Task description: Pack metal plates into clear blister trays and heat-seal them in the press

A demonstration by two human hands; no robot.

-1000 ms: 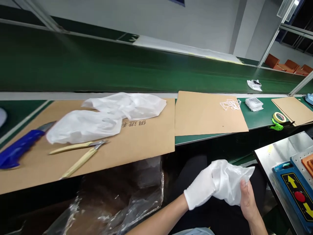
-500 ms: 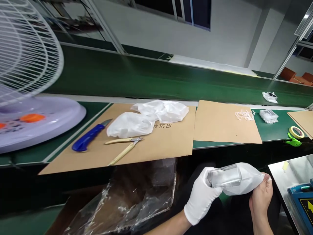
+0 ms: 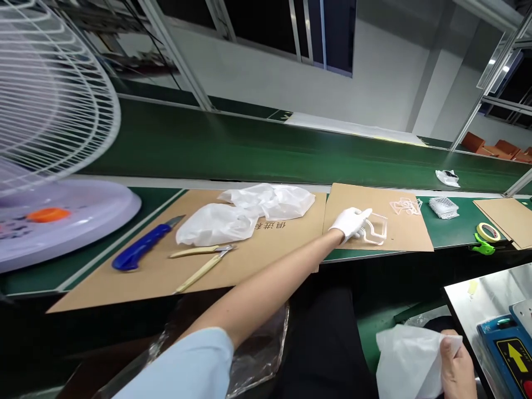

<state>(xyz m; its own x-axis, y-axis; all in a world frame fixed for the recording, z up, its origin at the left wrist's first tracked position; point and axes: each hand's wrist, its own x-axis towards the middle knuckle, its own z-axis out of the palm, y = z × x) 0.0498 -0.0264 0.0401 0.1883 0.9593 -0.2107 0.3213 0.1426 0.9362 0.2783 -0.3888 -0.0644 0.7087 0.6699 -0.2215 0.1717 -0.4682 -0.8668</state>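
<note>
Left hand [image 3: 351,221] has shot from lap to cardboard sheet [image 3: 374,198], gloved fingers curled on the clear plastic piece [image 3: 377,230] at their tips (likely light, stiff, slick, so grip its edges) while right hand [image 3: 456,367] pinches the limp white bag [image 3: 405,363].

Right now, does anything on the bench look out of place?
The blue knife lies with its blade out on the cardboard sheet, which overhangs the front edge of the bench. Crumpled white bags lie beside it.

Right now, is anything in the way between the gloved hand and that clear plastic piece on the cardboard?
Nothing visible. The gloved left hand holds the clear plastic piece by its near edge, on the cardboard sheet.
</note>
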